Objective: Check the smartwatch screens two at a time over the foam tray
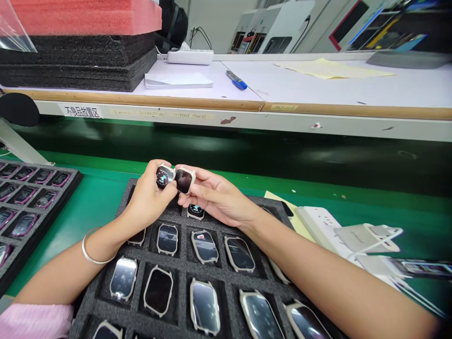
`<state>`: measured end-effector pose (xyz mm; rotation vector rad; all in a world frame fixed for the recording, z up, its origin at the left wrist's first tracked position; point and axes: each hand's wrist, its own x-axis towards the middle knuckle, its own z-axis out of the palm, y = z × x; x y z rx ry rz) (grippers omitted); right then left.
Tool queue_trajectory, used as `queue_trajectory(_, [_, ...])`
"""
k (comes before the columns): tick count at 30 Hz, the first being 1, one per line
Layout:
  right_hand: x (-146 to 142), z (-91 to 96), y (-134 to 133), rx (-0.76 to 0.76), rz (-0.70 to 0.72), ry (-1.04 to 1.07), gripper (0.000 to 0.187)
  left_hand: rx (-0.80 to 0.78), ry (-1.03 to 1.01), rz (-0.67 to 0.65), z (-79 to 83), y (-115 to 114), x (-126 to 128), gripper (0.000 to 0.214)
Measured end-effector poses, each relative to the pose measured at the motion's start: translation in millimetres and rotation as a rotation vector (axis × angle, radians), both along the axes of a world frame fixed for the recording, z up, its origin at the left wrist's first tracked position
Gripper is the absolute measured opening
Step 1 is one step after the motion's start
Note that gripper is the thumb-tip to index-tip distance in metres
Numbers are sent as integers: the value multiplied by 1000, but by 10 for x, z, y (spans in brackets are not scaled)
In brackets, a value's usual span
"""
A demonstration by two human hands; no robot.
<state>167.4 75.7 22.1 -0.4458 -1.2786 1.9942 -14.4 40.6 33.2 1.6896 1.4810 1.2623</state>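
Watches point(204, 246) sit face up in the pockets of a grey foam tray point(181, 282), and I hold 2 more just above its far end. My left hand point(146, 200) pinches a lit watch point(164, 176); my right hand point(217, 197) grips a dark watch point(184, 181), and the 2 cases touch side by side. Checking them goes best, I judge, with fingertips on the case edges only, off the glass, both faces tilted toward me. A second tray point(72, 181) lies to the left.
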Motion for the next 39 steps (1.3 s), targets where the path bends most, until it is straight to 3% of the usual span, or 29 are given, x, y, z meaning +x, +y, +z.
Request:
queue_trajectory(15, [-2,-4,8,27,30,39,46,-49,-70,-2,9,-9,10,31])
queue_trajectory(22, [3,-10,6,15,17,-12,55,-37,-93,-28,-17,-2,-5,32])
queue_trajectory(29, [5,24,11,2,8,21,48,-24,-90,5,4,-10,-1,32])
queue_trajectory(39, [3,36,-9,31,20,1,54,-16,-48,5,23,-10,-2,31])
